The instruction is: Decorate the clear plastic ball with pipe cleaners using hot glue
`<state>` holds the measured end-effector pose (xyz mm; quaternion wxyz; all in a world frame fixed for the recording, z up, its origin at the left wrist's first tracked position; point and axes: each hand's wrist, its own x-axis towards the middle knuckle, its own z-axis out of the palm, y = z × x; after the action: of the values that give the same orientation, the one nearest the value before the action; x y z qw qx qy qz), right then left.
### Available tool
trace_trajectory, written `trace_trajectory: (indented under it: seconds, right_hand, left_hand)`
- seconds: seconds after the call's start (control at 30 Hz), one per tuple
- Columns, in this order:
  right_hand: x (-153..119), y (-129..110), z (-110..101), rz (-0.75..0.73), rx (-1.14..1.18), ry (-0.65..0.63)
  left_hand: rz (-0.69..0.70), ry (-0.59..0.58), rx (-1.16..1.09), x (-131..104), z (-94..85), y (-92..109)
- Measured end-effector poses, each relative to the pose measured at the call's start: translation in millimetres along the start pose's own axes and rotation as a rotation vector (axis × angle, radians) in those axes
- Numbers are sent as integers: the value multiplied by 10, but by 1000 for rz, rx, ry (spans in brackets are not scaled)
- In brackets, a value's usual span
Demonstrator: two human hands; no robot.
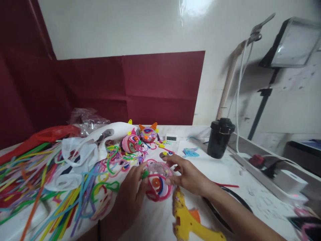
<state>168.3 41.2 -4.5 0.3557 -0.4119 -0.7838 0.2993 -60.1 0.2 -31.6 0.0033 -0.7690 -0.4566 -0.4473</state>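
Both of my hands are around a clear plastic ball wrapped with pink, blue and orange pipe cleaners, low on the white table. My left hand grips its left side, near a small green pom-pom. My right hand holds its right side, fingers reaching over the top. A yellow glue gun lies just in front of the ball. Two finished decorated balls with orange and yellow horns stand further back.
A heap of loose coloured pipe cleaners and white plastic bags fill the left side. A black cup, a small digital clock, a power strip and a lamp stand are at the right. Dark red paper backs the table.
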Motion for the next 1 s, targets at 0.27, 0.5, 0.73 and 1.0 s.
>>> trace_trajectory:
  seconds: [0.27,0.5,0.73,1.0]
  right_hand:
    - [17,-25,-35,-65,22,-106]
    - [-12,-54,-48,-74,-30,-105]
    - [12,-97,-74,-93,-64,-110]
    - [9,-124,-49,-87,-65,-87]
  left_hand:
    - [-50,-18,-22,-15,-37,-7]
    - [-145,-46,-117,81,-64,-114]
    - [-227,-87,180,516,-62,-487]
    - [-313,-82,435,1152,160,-1041]
